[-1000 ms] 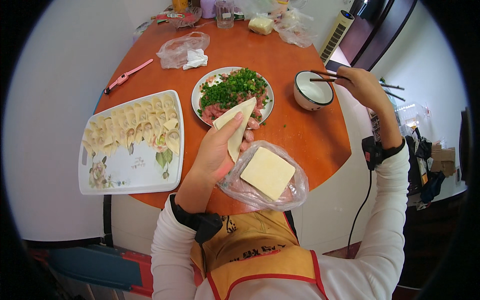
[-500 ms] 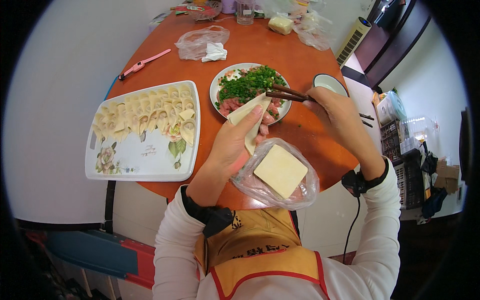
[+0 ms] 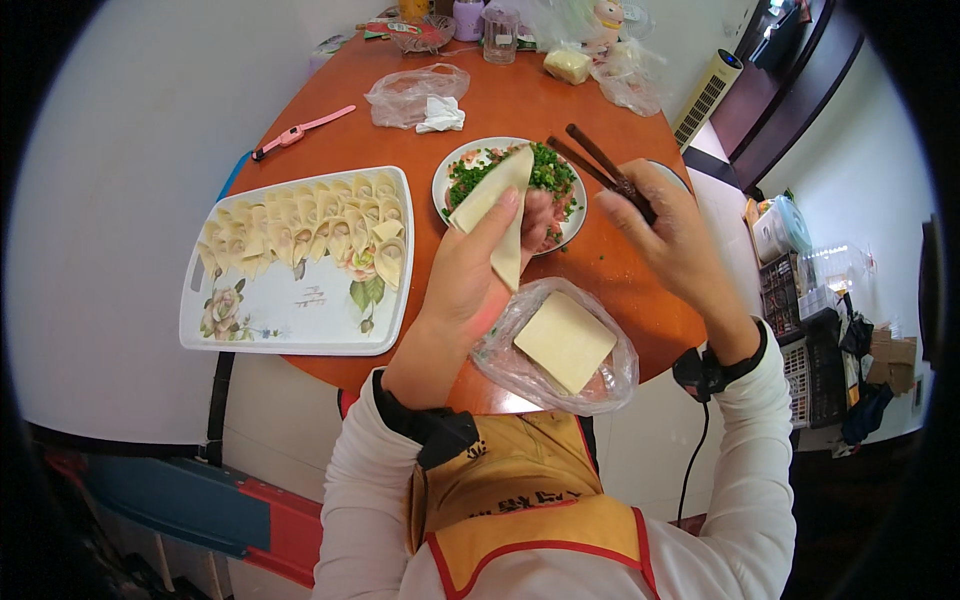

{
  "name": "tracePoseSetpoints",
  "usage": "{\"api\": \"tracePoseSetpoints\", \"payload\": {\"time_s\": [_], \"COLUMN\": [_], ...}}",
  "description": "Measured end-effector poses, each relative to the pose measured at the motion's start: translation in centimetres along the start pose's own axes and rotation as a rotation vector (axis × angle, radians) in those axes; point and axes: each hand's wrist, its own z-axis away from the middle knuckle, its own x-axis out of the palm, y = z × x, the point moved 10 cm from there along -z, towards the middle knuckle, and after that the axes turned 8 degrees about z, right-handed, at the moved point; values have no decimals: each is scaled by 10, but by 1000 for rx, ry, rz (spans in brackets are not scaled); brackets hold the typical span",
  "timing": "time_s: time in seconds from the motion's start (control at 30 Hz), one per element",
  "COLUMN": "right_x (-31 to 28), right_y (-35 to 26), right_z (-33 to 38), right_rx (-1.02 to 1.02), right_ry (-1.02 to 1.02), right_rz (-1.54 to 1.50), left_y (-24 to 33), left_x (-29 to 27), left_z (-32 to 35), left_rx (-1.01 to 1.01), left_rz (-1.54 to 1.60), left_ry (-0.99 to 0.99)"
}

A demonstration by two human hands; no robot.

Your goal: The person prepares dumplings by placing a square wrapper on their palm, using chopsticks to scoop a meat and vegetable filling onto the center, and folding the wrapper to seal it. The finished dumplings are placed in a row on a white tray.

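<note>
My left hand [image 3: 462, 275] is closed on a wonton wrapper [image 3: 503, 210], folded over into a long pointed shape, held up in front of the plate. In my right hand [image 3: 668, 225] is a pair of brown chopsticks [image 3: 598, 165], tips raised toward the upper left, apart from the wrapper. The white plate [image 3: 438, 192] bears pink minced meat and chopped green onion [image 3: 556, 175]. On a floral white tray [image 3: 290, 325] to the left, folded wontons [image 3: 320, 228] stand in rows. Square wrappers [image 3: 565, 342] lie stacked on a clear plastic bag [image 3: 620, 385] near the table's front edge.
A white bowl [image 3: 677, 174] is mostly hidden behind my right hand. Farther back lie a pink watch [image 3: 295, 133], a plastic bag [image 3: 395, 92], a white tissue [image 3: 440, 114], a glass [image 3: 500, 40] and a pale wrapped block [image 3: 567, 66]. A brown table [image 3: 660, 310] holds everything.
The chopsticks have drawn away from the wrapper and swung from pointing left to pointing up and left. The wrapper in my left hand is now folded over and raised slightly.
</note>
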Motion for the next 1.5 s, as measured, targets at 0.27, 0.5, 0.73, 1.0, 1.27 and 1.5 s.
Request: {"api": "tracePoseSetpoints", "payload": {"time_s": [0.27,0.5,0.73,1.0,1.27,1.5], "right_x": [41,1,-7,1,12,34], "right_y": [-49,-70,-114,-95,-82,-69], "right_z": [-11,0,18,8,6,15], "right_rx": [17,-329,-733,-552,-404,-373], "right_ry": [-89,319,392,258,95,-90], "right_rz": [-494,29,464,445,353,377], "left_y": [39,60,64,60,35,34], "left_x": [69,47,43,54,42,31], "left_z": [14,30,24,31,35,48], "left_rx": [288,504,406,308,193,172], "left_rz": [36,-273,-873,-1146,-748,-949], "left_ry": [-59,104,75,-81,-164,-64]}}
